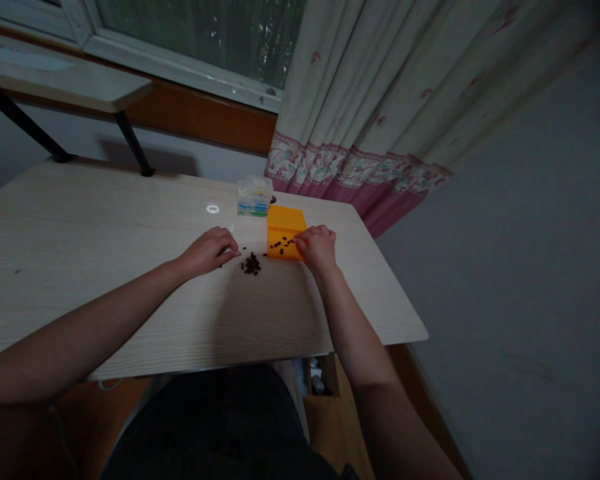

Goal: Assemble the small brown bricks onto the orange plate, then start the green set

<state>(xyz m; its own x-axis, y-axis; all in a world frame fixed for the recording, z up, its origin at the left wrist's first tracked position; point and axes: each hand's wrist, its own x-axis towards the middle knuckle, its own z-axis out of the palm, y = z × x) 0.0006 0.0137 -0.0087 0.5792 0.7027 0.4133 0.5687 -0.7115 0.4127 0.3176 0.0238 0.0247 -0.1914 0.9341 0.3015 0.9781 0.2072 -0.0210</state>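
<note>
My left hand rests on the light wooden table with its fingers curled, just left of a small heap of dark little pieces. What its fingers hold, if anything, is hidden. My right hand sits at the near right corner of an orange tray, fingers curled in a pinch over it. Several of the same dark pieces lie inside the tray. Whether the pinch holds one is too small to tell.
A small clear plastic box with coloured contents stands just behind the tray. A floral curtain hangs at the back right below the window. A raised shelf on black legs stands at the table's far left. The table's right edge is close to my right arm.
</note>
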